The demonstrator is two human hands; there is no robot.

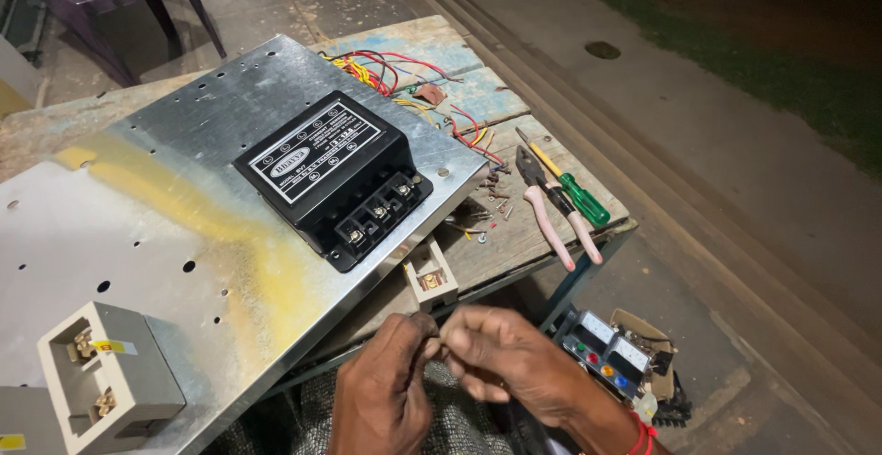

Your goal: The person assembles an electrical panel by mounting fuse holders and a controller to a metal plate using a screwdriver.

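Outdoors, dark; worn wooden table (514, 234) bearing metal plate (184, 170), black box (331, 175). Left hand (381, 386), right hand (501, 358) pinched together; held item too small to tell.

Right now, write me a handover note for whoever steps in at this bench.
Left hand and right hand: both meet below the bench edge, fingertips pinched together on something too small to make out.
Black electrical unit: lies on the metal plate, terminal screws facing the hands.
Grey block: on the plate's near left corner.
Small white terminal block: on the wooden bench by the plate edge.
Pliers and green screwdriver: lying on the bench, untouched.
Loose wires: piled at the far side, none joined to the black unit.
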